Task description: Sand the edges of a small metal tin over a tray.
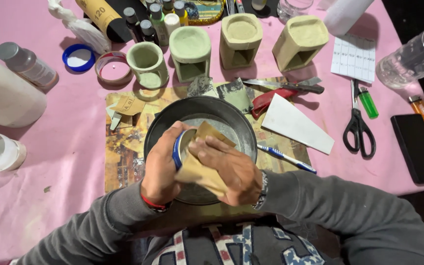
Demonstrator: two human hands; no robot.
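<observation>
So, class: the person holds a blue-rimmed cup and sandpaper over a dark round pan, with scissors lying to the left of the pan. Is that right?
Not quite. The head view shows the scissors lying to the right of the pan, not the left. The rest holds: cup and sandpaper over the pan.

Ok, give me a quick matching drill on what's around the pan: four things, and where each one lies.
Things:
1 scissors
2 toothbrush
3 blue lid
4 lighter

Places:
A far left of the pan
B right of the scissors' blades
C against the pan's right side
D right of the white wedge

Pairs: 1-D, 2-C, 3-A, 4-B
</observation>
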